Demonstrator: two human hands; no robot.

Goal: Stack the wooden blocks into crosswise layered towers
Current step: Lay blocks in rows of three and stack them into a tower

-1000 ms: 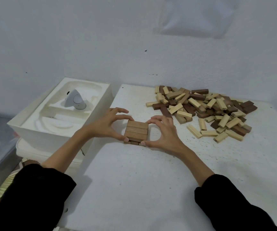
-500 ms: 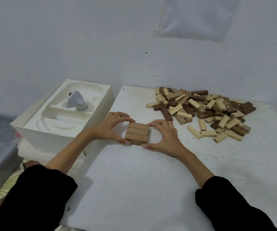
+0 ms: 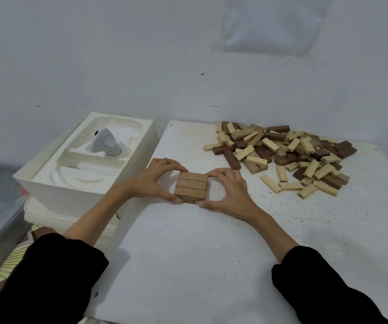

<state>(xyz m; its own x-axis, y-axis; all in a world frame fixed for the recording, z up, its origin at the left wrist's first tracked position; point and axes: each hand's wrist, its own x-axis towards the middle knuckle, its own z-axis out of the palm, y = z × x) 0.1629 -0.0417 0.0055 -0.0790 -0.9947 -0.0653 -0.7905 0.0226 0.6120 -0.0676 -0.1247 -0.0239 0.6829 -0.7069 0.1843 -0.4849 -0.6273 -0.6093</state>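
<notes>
Tabletop (image 3: 188,253): left hand (image 3: 152,181), stack (image 3: 191,186), right hand (image 3: 229,194)

Mostly hidden lower layer (image 3: 189,201) beneath 3 top blocks (image 3: 191,185), sleeves (image 3: 48,277) cut off at bottom edge

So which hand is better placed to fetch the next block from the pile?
Right, probably. The right hand sits on the side of the stack facing the loose pile. The left hand is on the far side, by the white box, and would have to reach across the stack.
</notes>
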